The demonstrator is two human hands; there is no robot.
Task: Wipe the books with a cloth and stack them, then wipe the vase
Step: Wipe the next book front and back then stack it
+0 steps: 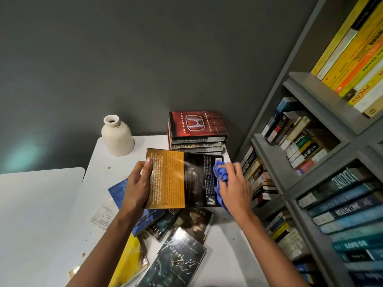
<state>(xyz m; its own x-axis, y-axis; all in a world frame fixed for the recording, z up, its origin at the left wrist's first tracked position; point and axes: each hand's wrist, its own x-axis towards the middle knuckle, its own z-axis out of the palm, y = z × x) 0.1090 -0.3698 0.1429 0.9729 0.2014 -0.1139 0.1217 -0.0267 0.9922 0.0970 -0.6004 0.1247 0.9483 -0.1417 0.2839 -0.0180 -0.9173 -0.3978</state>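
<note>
My left hand (pixel 137 188) grips the left edge of an orange-and-black book (pixel 182 180), held above the table with its back cover up. My right hand (pixel 235 187) holds a bunched blue cloth (pixel 221 175) against the book's right end. A stack of books (pixel 196 131) with a red Honda-logo cover on top stands at the table's far edge by the wall. A cream ceramic vase (pixel 117 135) stands upright to the left of the stack. Several loose books (pixel 176 245) lie scattered on the table beneath my arms.
The white table (pixel 97 177) has small brown spots. A second white surface (pixel 35 204) adjoins it on the left. A grey bookshelf (pixel 310 162) packed with books fills the right side. A dark grey wall is behind.
</note>
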